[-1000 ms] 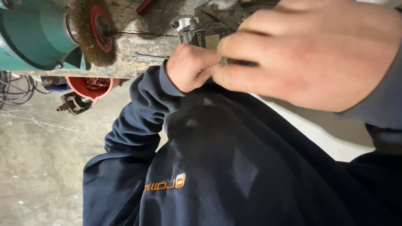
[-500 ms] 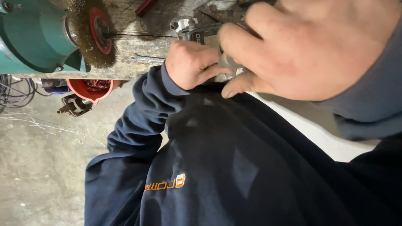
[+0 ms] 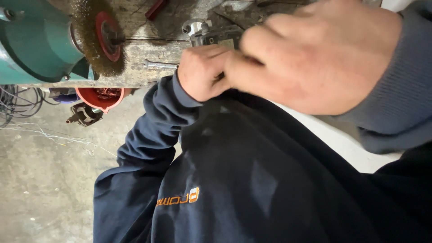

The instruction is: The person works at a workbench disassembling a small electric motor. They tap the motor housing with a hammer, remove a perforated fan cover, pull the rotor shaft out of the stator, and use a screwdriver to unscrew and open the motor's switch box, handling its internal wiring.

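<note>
My left hand (image 3: pixel 201 74) is a closed fist at the edge of the workbench (image 3: pixel 135 58), its navy sleeve running down to the lower left. My right hand (image 3: pixel 315 54) is large and close to the camera, its curled fingers pressed against the left fist. Both close on a small metal part that the fingers almost wholly hide. Just behind the hands, a shiny metal fitting (image 3: pixel 195 28) and a grey block (image 3: pixel 222 38) lie on the bench. My navy sweatshirt (image 3: pixel 252 180) fills the lower frame.
A green bench grinder (image 3: pixel 36 42) with a wire brush wheel (image 3: pixel 101 38) on a red hub stands at the upper left. A wrench (image 3: pixel 159 65) lies at the bench edge. Below are a red bucket (image 3: pixel 101 96), cables (image 3: pixel 18 103) and the concrete floor (image 3: pixel 45 180).
My right hand has slid left and up over the part, which showed between the fingers earlier and is now covered. My left fist stays in place.
</note>
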